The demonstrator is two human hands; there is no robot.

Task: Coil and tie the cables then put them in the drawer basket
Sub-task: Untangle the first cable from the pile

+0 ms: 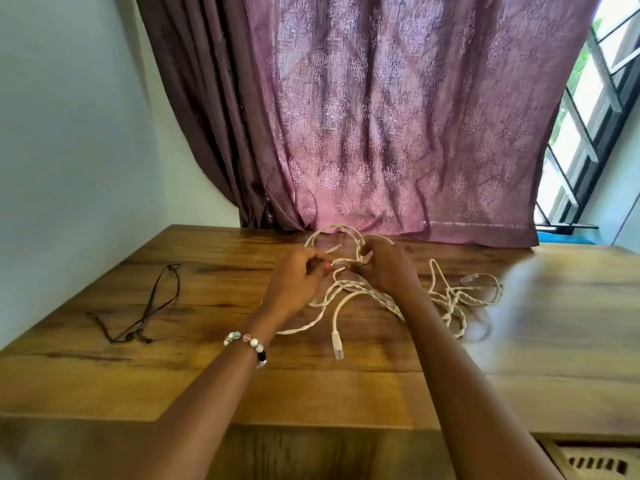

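A tangle of white network cables point(349, 296) lies on the wooden table point(173, 382), spreading from the middle to the right. One clear plug end point(338, 346) points toward me; another plug point(467, 279) lies at the right. My left hand point(298, 282) pinches a white cable near a plug at the tangle's far side. Close beside it, my right hand point(384, 268) grips a loop of the same cable that arches up toward the curtain. A thin dark cord point(149, 310) lies loose on the table's left.
A purple curtain point(398, 116) hangs right behind the table's far edge. A wall stands at the left, a barred window point(588, 133) at the right. A slotted basket point(602, 465) shows below the table's front edge at the lower right.
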